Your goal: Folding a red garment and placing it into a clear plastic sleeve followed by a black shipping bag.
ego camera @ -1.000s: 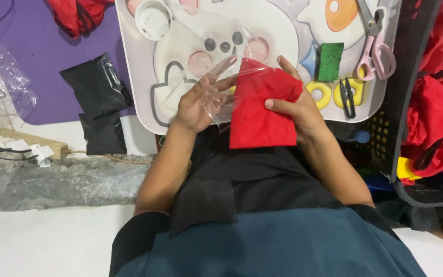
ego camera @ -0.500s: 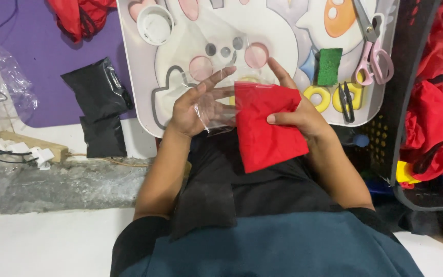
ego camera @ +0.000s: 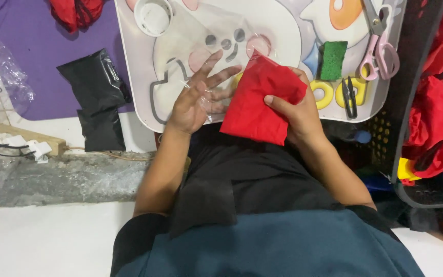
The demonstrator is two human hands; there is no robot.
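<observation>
I see my right hand [ego camera: 303,115] gripping a folded red cloth [ego camera: 260,102] by its right edge, thumb on top. The cloth sits just over the near edge of the white tray [ego camera: 283,25], tilted, with its top corner pushed into a clear bag [ego camera: 201,66]. My left hand [ego camera: 196,100] is flat and spread wide, fingers [ego camera: 221,77] straight, pressed on the thin plastic. It grips nothing, it only holds the bag down and open

I think the step in hand is getting the cloth into the bag. Only the top part looks to be inside, so I judge this about halfway. The bag is so clear that I cannot tell just where its mouth ends

The next move calls for a slow push with my right hand, along the line of the bag, while my left keeps the plastic flat so it does not bunch up. The cloth is soft and may unfold, so the grip must stay firm

On the tray beyond lie pink scissors [ego camera: 380,48], a green sponge [ego camera: 333,59] and small black snips [ego camera: 350,97]. A black pouch [ego camera: 96,92] lies to the left, near a purple mat [ego camera: 21,41]
</observation>
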